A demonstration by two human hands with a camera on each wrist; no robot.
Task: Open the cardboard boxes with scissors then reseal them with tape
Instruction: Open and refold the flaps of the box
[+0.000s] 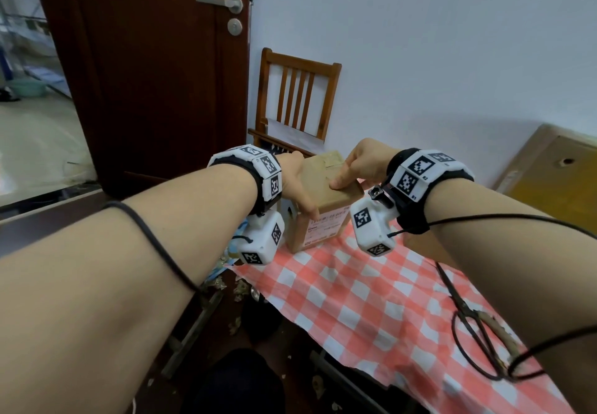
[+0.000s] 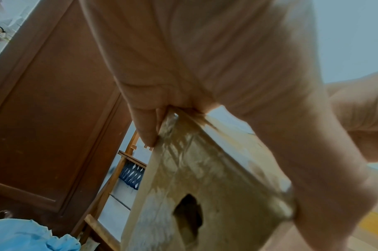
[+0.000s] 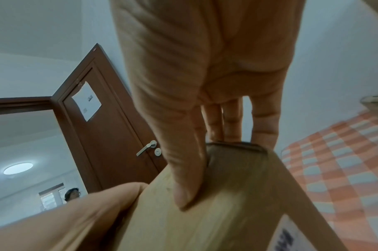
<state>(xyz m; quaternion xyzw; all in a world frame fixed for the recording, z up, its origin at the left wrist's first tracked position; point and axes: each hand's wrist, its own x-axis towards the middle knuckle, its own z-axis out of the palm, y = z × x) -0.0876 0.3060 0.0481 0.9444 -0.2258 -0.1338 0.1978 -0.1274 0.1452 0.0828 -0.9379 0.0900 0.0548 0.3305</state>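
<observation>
A brown cardboard box (image 1: 326, 197) with a white shipping label on its near face stands tilted at the far left corner of the table, gripped by both hands. My left hand (image 1: 295, 184) clasps its left side, with the fingers curled over the far edge and the thumb on the near corner. My right hand (image 1: 353, 166) holds the top, thumb pressed on the upper face and fingers over the far edge. In the left wrist view the box (image 2: 194, 169) shows crinkled tape and a torn hole. Black scissors (image 1: 465, 313) lie shut on the table at the near right, under my right forearm.
A red and white checked cloth (image 1: 339, 287) covers the table. A wooden chair (image 1: 300, 97) stands behind the box, against the wall. A dark wooden door (image 1: 155, 74) stands open on the left. A flat board (image 1: 555, 181) leans at the far right. Debris lies on the floor.
</observation>
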